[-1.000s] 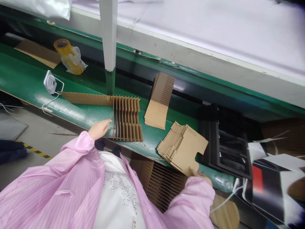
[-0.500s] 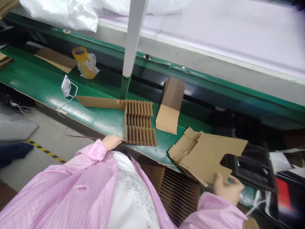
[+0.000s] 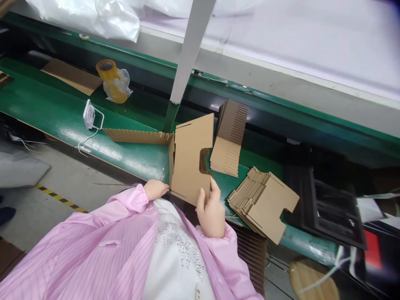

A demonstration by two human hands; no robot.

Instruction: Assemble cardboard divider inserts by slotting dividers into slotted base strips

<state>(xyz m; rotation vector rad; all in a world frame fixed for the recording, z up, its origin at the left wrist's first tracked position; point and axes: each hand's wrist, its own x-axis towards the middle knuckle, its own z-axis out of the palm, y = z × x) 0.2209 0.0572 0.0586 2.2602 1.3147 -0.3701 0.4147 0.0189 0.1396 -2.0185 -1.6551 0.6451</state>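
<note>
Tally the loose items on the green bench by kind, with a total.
White plastic desk fan: 1
Yellow tape roll in clear plastic bag: 1
Slotted brown cardboard stack: 1
Notched brown cardboard stack: 1
Long slotted cardboard strip: 1
Flat brown cardboard sheet: 1
Hand-held notched brown cardboard sheet: 1
Total: 7

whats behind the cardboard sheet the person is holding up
A slotted cardboard strip runs in behind the left edge of the cardboard sheet, and brown cardboard shows through the sheet's notch. The strip's far end and whatever it meets are covered.
</note>
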